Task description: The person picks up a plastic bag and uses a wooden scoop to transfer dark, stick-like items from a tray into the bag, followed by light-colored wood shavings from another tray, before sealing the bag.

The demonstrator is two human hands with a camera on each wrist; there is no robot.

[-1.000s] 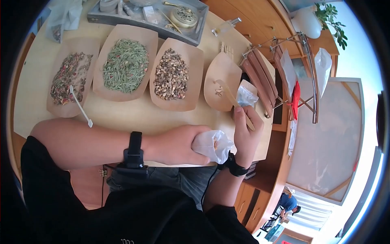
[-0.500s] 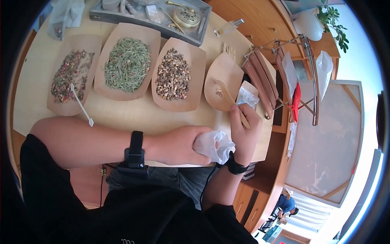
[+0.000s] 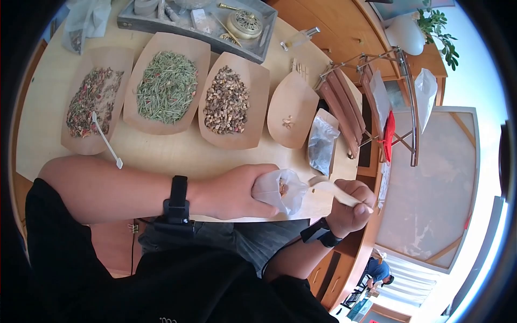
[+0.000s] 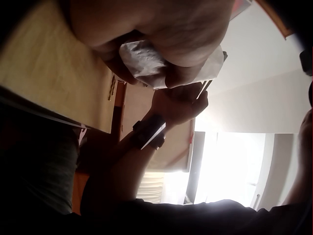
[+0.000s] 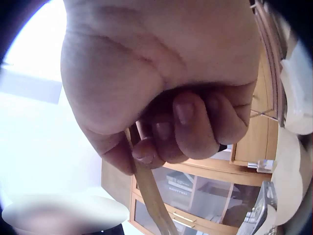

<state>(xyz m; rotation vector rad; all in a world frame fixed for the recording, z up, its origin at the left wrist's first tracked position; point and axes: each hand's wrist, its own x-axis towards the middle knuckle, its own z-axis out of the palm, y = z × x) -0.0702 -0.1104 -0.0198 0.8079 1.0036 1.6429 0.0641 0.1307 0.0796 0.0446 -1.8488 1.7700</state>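
My left hand [image 3: 237,192] grips a translucent white paper bag [image 3: 274,192] whose open mouth faces right, with small brown bits inside. In the left wrist view the bag [image 4: 144,61] shows between the fingers and thumb. Off to the right, my right hand [image 3: 351,207] pinches a thin wooden scoop [image 3: 339,194], its tip at the bag's mouth. The right wrist view shows the scoop [image 5: 151,196] between thumb and curled fingers of the right hand [image 5: 161,83]. Beyond the hands, a paper tray [image 3: 293,105] holds a few small pieces.
Paper trays of brown chunks [image 3: 226,102], green needle-like leaves [image 3: 166,89] and mixed petals [image 3: 91,102] stand in a row. A white stick [image 3: 107,141] leans on the leftmost. Behind are a grey tray [image 3: 266,40] and glass bottle [image 3: 300,39]; at right, a wooden rack [image 3: 344,107] and plastic packet [image 3: 322,145].
My right hand has moved right and toward my body, bringing the scoop from the tray with few pieces to the bag's mouth. The plastic packet is now more visible. My left hand has hardly moved.
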